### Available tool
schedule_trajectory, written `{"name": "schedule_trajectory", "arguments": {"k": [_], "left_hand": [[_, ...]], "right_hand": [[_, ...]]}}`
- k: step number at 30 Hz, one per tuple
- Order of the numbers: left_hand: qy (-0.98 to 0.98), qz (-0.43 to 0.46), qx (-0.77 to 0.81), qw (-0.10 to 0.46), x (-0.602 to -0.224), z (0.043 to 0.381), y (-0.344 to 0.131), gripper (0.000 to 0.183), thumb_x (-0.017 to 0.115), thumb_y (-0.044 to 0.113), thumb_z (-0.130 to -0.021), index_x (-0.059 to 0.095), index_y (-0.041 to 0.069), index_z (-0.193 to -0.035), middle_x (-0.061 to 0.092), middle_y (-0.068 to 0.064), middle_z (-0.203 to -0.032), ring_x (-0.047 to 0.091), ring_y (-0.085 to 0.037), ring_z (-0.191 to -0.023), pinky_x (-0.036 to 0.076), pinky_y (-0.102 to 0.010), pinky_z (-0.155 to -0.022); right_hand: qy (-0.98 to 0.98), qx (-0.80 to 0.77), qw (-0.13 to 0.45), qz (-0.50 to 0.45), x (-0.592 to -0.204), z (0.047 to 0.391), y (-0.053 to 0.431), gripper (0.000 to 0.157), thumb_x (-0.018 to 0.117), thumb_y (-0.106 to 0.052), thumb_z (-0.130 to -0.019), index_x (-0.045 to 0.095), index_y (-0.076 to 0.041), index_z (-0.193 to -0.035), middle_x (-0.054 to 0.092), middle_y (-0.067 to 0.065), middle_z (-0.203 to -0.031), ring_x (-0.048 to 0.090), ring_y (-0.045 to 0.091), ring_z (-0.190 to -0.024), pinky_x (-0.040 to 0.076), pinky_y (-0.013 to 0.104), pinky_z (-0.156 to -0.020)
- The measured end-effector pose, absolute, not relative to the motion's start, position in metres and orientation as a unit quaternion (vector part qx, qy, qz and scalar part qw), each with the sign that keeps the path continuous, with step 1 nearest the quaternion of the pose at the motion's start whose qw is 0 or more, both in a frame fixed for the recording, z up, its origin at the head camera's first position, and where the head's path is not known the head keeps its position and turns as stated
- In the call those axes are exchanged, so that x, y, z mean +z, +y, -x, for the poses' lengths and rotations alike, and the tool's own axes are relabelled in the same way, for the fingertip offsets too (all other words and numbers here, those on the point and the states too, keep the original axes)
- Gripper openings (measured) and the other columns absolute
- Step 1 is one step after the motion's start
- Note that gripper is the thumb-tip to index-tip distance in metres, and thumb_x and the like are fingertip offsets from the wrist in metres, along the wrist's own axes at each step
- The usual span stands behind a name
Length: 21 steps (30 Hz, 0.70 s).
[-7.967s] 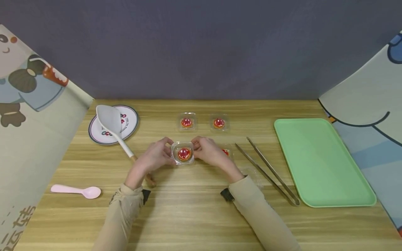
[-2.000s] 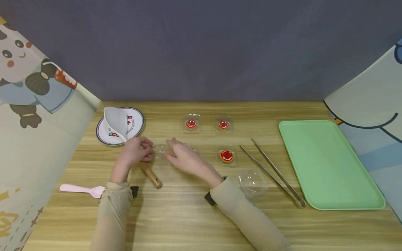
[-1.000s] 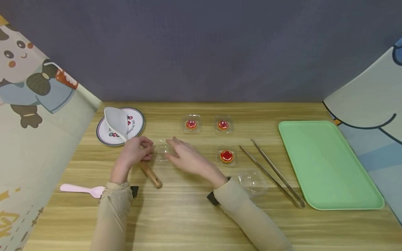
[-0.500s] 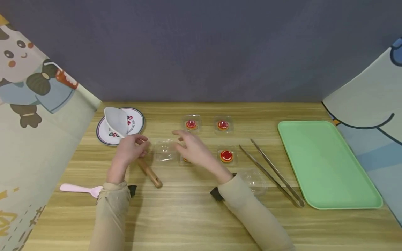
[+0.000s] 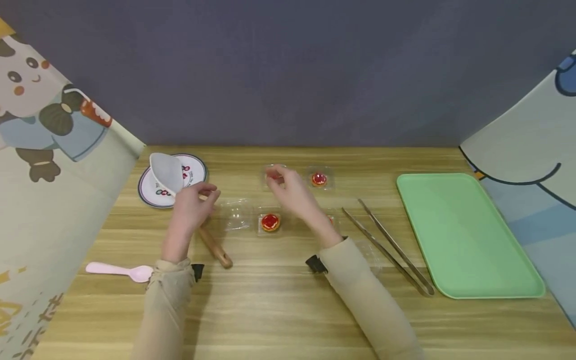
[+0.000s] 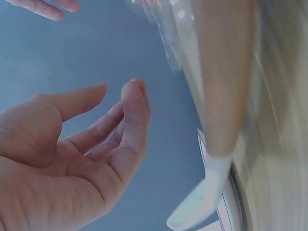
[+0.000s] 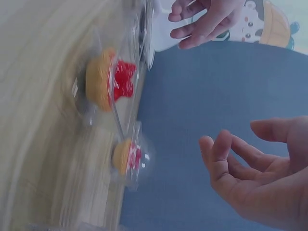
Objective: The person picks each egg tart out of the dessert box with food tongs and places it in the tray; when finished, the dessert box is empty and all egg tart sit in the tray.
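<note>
In the head view my left hand [image 5: 191,207] hovers over the wooden spatula handle [image 5: 215,247], fingers loosely bent and holding nothing. Right of it an opened clear plastic box lies on the table, its lid [image 5: 237,215] folded out to the left and a red-topped tart [image 5: 270,222] in its base. My right hand [image 5: 294,195] is raised behind that tart, fingers relaxed with nothing in them. Its fingertips overlap the back-left boxed tart in this view. In the right wrist view the nearer tart [image 7: 103,82] sits in its box, while a domed box with another tart [image 7: 126,156] stands beyond.
A boxed tart [image 5: 319,179] stands at the back right; another is partly behind my right wrist. Metal tongs [image 5: 389,250] lie beside a green tray [image 5: 468,235]. On the left are a patterned plate [image 5: 195,175] under the white spatula head [image 5: 166,172] and a pink spoon [image 5: 139,273].
Earlier both hands held the closed tart box; its lid now lies unfolded to the left. My right hand has left the lid and moved back and right; the left has drawn slightly away.
</note>
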<state>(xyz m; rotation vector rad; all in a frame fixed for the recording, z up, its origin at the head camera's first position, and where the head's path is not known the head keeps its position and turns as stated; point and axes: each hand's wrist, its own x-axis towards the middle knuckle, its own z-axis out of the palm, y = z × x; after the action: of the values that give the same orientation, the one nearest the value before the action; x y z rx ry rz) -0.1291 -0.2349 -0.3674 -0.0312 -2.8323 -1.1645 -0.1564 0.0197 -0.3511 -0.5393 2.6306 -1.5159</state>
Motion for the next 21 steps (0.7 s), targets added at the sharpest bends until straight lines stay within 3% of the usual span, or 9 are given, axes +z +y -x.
{"name": "schedule_trajectory", "arguments": {"k": [3,7,14,21], "left_hand": [[-0.915,0.016,-0.402,0.035,-0.368,0.132,-0.225,0.031,0.065,0.013,-0.106,0.07,-0.011,-0.124,0.074,-0.03,-0.113,0.079,-0.033,-0.077,0.053,-0.017,-0.059],[-0.909,0.024,-0.415,0.026,-0.37,0.138,-0.21,0.033,0.065,0.012,-0.106,0.068,-0.012,-0.127,0.073,-0.029,-0.115,0.079,-0.034,-0.081,0.055,-0.016,-0.057],[-0.909,0.031,-0.415,0.008,-0.368,0.153,-0.186,0.041,0.065,0.01,-0.105,0.061,-0.014,-0.138,0.071,-0.031,-0.124,0.078,-0.041,-0.096,0.067,-0.035,-0.073],[-0.906,0.034,-0.422,-0.026,-0.37,0.166,-0.171,0.045,0.065,0.008,-0.105,0.056,-0.015,-0.143,0.067,-0.032,-0.132,0.073,-0.044,-0.109,0.065,-0.048,-0.091]], "right_hand": [[0.853,-0.498,0.032,0.154,-0.351,0.163,0.024,0.036,0.06,-0.01,-0.109,0.064,0.002,-0.142,0.071,0.019,-0.133,0.069,0.033,-0.115,0.064,0.038,-0.089],[0.852,-0.503,0.031,0.138,-0.353,0.172,0.028,0.037,0.06,-0.01,-0.109,0.062,0.004,-0.143,0.068,0.022,-0.137,0.068,0.036,-0.119,0.062,0.04,-0.098],[0.85,-0.512,0.02,0.117,-0.356,0.19,0.029,0.038,0.056,-0.011,-0.11,0.061,0.008,-0.143,0.066,0.025,-0.139,0.066,0.038,-0.127,0.055,0.04,-0.11],[0.863,-0.494,0.036,0.1,-0.362,0.204,0.031,0.043,0.054,-0.011,-0.109,0.056,0.01,-0.146,0.063,0.025,-0.142,0.061,0.037,-0.133,0.051,0.04,-0.115]]}}
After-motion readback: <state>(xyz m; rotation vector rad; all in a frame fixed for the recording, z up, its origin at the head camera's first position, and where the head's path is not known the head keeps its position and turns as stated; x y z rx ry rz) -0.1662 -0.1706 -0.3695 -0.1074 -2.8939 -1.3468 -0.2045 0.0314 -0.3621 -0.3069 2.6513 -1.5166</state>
